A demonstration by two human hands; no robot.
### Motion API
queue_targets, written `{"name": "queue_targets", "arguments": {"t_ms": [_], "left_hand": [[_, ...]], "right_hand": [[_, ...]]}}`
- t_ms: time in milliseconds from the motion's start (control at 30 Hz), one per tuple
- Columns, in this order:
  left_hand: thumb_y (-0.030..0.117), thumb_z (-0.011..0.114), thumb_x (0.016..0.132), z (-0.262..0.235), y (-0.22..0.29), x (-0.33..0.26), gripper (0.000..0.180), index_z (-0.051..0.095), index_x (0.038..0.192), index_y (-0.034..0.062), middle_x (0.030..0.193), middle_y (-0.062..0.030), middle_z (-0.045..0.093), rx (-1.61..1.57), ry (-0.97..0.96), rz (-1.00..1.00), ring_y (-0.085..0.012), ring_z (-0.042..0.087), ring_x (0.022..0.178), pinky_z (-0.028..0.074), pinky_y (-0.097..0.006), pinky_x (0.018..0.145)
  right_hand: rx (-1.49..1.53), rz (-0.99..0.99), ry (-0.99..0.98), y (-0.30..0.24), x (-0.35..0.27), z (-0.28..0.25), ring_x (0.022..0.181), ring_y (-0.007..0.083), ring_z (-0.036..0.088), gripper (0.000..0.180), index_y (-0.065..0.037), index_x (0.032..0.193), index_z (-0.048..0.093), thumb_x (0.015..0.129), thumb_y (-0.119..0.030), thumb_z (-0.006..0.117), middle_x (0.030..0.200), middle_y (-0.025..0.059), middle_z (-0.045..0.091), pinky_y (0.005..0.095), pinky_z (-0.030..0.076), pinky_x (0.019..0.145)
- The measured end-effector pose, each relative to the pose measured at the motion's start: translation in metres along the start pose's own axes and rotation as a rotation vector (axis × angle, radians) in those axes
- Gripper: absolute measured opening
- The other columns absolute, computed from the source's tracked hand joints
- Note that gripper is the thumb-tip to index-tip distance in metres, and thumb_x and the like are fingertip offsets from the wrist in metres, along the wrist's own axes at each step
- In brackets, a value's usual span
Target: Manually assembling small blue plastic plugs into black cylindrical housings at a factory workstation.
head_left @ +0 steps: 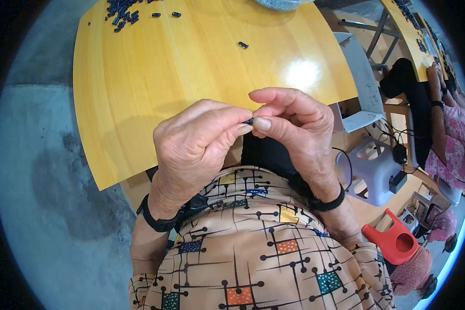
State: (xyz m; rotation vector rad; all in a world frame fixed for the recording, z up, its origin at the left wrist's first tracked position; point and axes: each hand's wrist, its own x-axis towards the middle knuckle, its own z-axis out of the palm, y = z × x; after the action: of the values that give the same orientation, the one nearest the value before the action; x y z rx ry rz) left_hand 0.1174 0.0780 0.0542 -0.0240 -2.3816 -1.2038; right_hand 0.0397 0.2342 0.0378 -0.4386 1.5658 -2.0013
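Close to my body, just off the table's near edge, my two hands meet over a small dark cylindrical part [249, 122]. The thumb and forefinger of my left hand [191, 137] pinch it from one side. From the other side, my right hand [302, 124] grips it with the thumb and a bent finger, its forefinger raised. Fingertips cover most of the piece, so its exact kind does not show. A similar small black cylindrical part [243, 45] lies alone on the yellow table [232, 75] beyond my hands.
At the table's far left lies a pile of small black parts [121, 13]. A clear bowl [281, 4] stands at the far edge. Right of the table are an open carton [364, 77], a pale plastic stool [372, 170], a red stool [395, 237], cables and a co-worker's arm [438, 124].
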Motion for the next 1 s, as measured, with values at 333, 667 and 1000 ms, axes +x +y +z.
{"name": "queue_targets", "arguments": {"t_ms": [333,667,1000], "left_hand": [[0.004,0.075,0.070,-0.004,0.002,-0.003,0.014,0.067,0.081,0.0001,0.074,-0.0093,0.065,-0.022,-0.069,0.008,-0.0181,0.064,0.067,0.050,-0.026,0.059],[0.005,0.075,0.070,-0.003,0.006,-0.008,0.015,0.067,0.082,0.0006,0.074,-0.0088,0.065,-0.099,-0.038,-0.013,-0.0179,0.063,0.067,0.049,-0.026,0.057],[0.006,0.075,0.070,-0.008,0.012,-0.011,0.015,0.069,0.083,0.0022,0.072,-0.0080,0.063,-0.055,-0.088,-0.007,-0.0178,0.062,0.064,0.047,-0.026,0.056]], "right_hand": [[0.133,0.104,-0.158,0.006,0.002,-0.009,0.074,0.0080,0.062,0.030,0.002,0.111,0.062,0.081,0.001,0.067,0.084,0.0040,0.066,0.0199,0.052,0.070],[0.514,0.336,-0.235,0.018,-0.002,-0.006,0.068,0.0090,0.061,0.035,0.004,0.112,0.060,0.081,-0.009,0.070,0.082,0.0033,0.065,0.0211,0.051,0.064],[0.566,0.333,-0.292,0.025,-0.003,-0.005,0.069,0.0077,0.060,0.039,0.002,0.113,0.059,0.079,-0.011,0.072,0.083,0.0001,0.063,0.0201,0.050,0.063]]}}
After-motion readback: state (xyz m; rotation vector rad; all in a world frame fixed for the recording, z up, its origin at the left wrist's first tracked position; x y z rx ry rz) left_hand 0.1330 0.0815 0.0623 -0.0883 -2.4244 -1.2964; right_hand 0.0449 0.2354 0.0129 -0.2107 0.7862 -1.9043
